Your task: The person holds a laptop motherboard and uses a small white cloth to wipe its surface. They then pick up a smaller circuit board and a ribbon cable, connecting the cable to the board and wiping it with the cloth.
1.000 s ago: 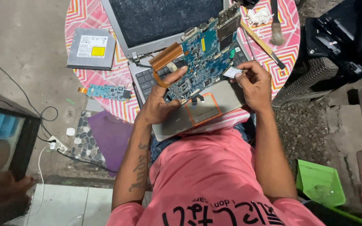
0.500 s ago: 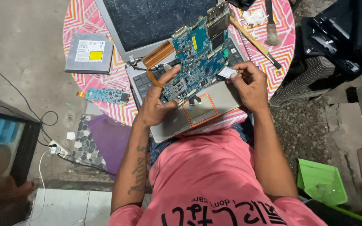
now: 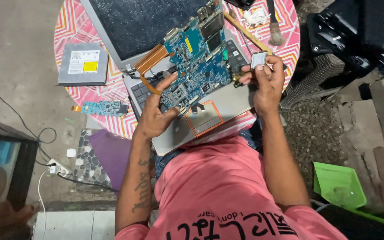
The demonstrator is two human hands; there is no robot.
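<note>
Blue board (image 3: pixel 196 62) lay tilted over the laptop (image 3: pixel 218 104), gripped by the left hand (image 3: pixel 156 113); the right hand (image 3: pixel 265 82) pinched a small card (image 3: pixel 258 58).

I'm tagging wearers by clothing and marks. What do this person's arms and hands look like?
Both arms are bare below short pink sleeves. The left forearm carries dark tattoo lettering along its length. The left hand and right hand wear no gloves; no rings or watch are visible.

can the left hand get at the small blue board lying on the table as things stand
Probably not right away: the left hand is gripping the big blue motherboard. The small blue board lies in the open, nothing on it, so the path looks free.
</note>
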